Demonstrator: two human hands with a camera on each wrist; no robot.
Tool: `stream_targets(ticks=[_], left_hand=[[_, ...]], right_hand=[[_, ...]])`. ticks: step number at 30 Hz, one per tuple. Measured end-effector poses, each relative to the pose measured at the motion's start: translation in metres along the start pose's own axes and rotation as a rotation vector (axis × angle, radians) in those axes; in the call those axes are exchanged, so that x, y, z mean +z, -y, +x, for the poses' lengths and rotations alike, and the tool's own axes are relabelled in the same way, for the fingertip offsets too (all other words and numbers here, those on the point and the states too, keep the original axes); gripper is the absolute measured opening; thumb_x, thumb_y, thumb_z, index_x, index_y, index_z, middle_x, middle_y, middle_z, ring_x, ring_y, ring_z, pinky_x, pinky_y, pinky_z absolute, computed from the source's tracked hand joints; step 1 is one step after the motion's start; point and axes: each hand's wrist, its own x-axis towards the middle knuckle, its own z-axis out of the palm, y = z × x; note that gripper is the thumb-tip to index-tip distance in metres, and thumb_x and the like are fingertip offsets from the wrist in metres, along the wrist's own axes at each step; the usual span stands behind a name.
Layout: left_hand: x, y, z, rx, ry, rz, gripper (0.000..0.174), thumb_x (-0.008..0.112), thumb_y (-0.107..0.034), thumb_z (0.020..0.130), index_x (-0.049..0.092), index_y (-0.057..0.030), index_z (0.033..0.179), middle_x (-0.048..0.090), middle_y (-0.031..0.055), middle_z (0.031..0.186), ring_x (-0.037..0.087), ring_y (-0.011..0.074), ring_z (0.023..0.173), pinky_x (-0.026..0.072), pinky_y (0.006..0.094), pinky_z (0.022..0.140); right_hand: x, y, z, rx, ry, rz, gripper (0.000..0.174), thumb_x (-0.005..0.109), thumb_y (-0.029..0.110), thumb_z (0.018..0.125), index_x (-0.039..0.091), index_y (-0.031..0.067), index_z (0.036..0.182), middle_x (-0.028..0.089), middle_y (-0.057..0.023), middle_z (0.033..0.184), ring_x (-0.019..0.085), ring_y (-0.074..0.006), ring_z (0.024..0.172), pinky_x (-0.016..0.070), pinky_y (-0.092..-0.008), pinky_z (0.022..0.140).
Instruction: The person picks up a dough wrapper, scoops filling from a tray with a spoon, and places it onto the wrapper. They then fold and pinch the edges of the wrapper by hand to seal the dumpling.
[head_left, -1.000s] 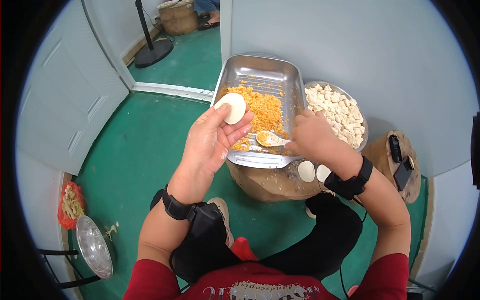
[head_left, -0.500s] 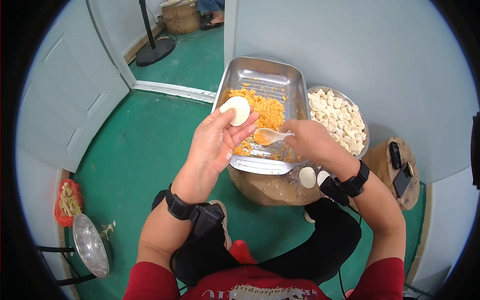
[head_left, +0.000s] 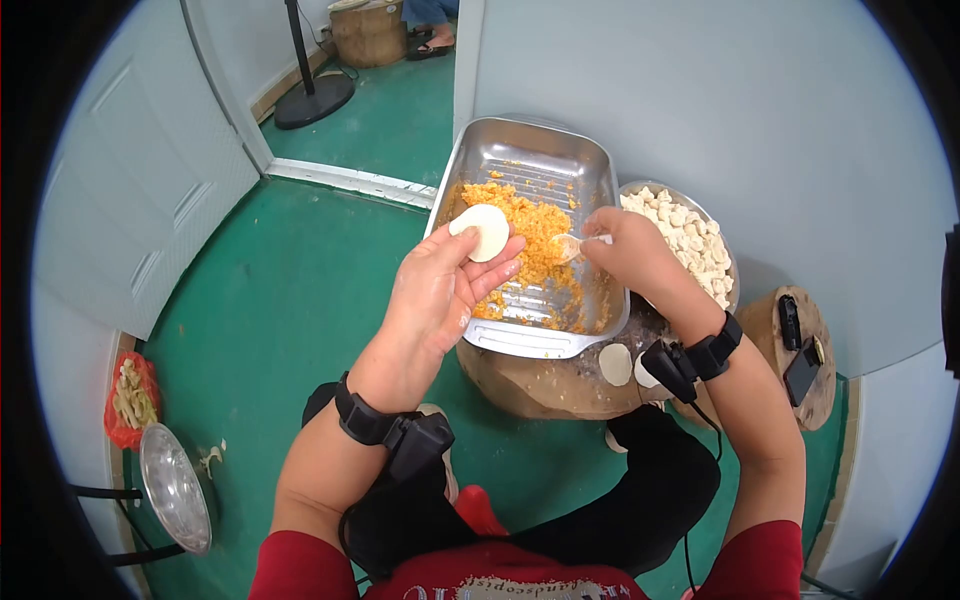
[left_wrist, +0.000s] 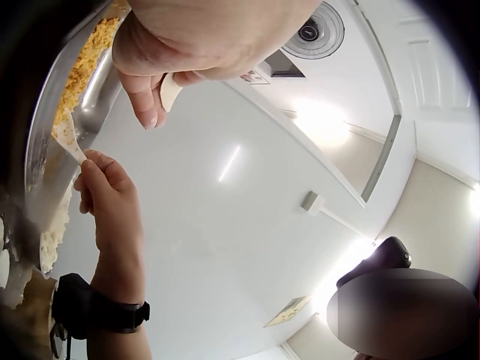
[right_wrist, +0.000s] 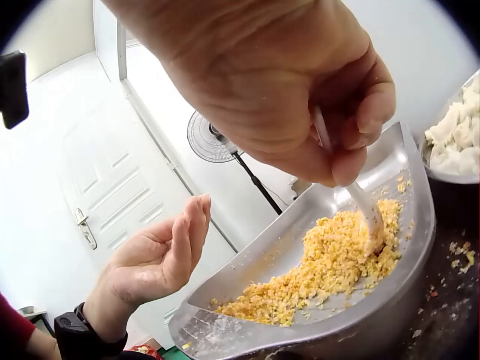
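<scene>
My left hand holds a round white dough wrapper on its fingers with the thumb pressed on it, above the left side of the metal tray. My right hand grips the handle of a white spoon; in the right wrist view the spoon has its bowl in the crumbly orange-yellow filling. The filling lies on the ribbed bottom of the tray. In the left wrist view only the wrapper's edge shows under my left hand.
A bowl of folded dumplings stands right of the tray. Wrappers lie on the wooden block below it. A second block at the right bears dark devices. A metal basin and red bag are at lower left.
My right hand has moved the spoon from the tray's near part up and right into the filling. My left hand still holds the wrapper, and the tray sits slightly lower in the head view.
</scene>
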Motion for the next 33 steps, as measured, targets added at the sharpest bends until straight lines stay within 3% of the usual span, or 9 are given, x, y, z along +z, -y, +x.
stream_targets(ticks=[2, 5, 12, 18, 21, 23, 33], left_hand=[[-0.003, 0.001, 0.002, -0.002, -0.001, 0.003, 0.029, 0.042, -0.007, 0.092, 0.041, 0.0076, 0.117, 0.054, 0.0225, 0.110, 0.058, 0.0303, 0.101, 0.0553, 0.0337, 0.079], [-0.001, 0.002, 0.004, -0.010, -0.002, 0.007, 0.029, 0.042, -0.007, 0.091, 0.041, 0.0073, 0.117, 0.054, 0.0229, 0.110, 0.058, 0.0311, 0.101, 0.0552, 0.0344, 0.079], [-0.002, 0.005, 0.005, -0.030, -0.004, 0.036, 0.030, 0.043, -0.007, 0.091, 0.040, 0.0073, 0.117, 0.054, 0.0231, 0.110, 0.058, 0.0319, 0.101, 0.0548, 0.0352, 0.080], [0.003, 0.008, 0.004, -0.034, -0.010, 0.060, 0.030, 0.042, -0.007, 0.091, 0.040, 0.0076, 0.117, 0.054, 0.0229, 0.109, 0.059, 0.0305, 0.100, 0.0551, 0.0337, 0.079], [0.001, 0.009, 0.007, -0.032, 0.007, 0.064, 0.030, 0.042, -0.007, 0.091, 0.040, 0.0080, 0.117, 0.054, 0.0228, 0.109, 0.059, 0.0301, 0.100, 0.0552, 0.0334, 0.079], [0.002, 0.008, 0.006, -0.029, 0.003, 0.072, 0.030, 0.041, -0.007, 0.091, 0.040, 0.0081, 0.117, 0.054, 0.0226, 0.109, 0.059, 0.0302, 0.100, 0.0551, 0.0334, 0.079], [0.003, 0.013, 0.006, -0.061, 0.037, 0.095, 0.029, 0.040, -0.008, 0.092, 0.041, 0.0083, 0.116, 0.054, 0.0221, 0.111, 0.058, 0.0314, 0.101, 0.0537, 0.0348, 0.082]], right_hand=[[0.002, -0.004, 0.004, 0.162, 0.016, 0.396, 0.024, 0.059, 0.021, 0.080, 0.059, 0.0012, 0.094, 0.063, -0.0082, 0.072, 0.059, -0.0116, 0.065, 0.0463, -0.0261, 0.056], [0.006, -0.003, 0.007, 0.255, -0.006, 0.601, 0.025, 0.060, 0.024, 0.082, 0.059, 0.0026, 0.095, 0.063, -0.0044, 0.071, 0.055, -0.0057, 0.060, 0.0439, -0.0215, 0.052], [0.011, 0.002, 0.007, 0.169, -0.113, 0.306, 0.024, 0.057, 0.021, 0.082, 0.058, 0.0004, 0.094, 0.063, -0.0049, 0.068, 0.052, -0.0063, 0.053, 0.0423, -0.0204, 0.049], [0.026, 0.002, 0.014, 0.238, -0.126, 0.632, 0.024, 0.057, 0.019, 0.081, 0.057, -0.0004, 0.096, 0.063, -0.0078, 0.070, 0.054, -0.0076, 0.056, 0.0452, -0.0214, 0.050], [0.025, 0.002, 0.013, 0.269, -0.160, 0.697, 0.021, 0.057, 0.018, 0.079, 0.059, -0.0010, 0.089, 0.064, -0.0084, 0.065, 0.056, -0.0114, 0.053, 0.0461, -0.0249, 0.049], [0.020, -0.005, 0.010, 0.357, -0.122, 0.834, 0.024, 0.058, 0.020, 0.081, 0.057, 0.0001, 0.094, 0.064, -0.0090, 0.070, 0.057, -0.0111, 0.056, 0.0479, -0.0231, 0.050], [-0.010, -0.006, -0.016, 0.338, -0.138, 0.974, 0.027, 0.059, 0.023, 0.085, 0.055, 0.0003, 0.100, 0.062, -0.0079, 0.077, 0.057, -0.0098, 0.062, 0.0498, -0.0225, 0.056]])
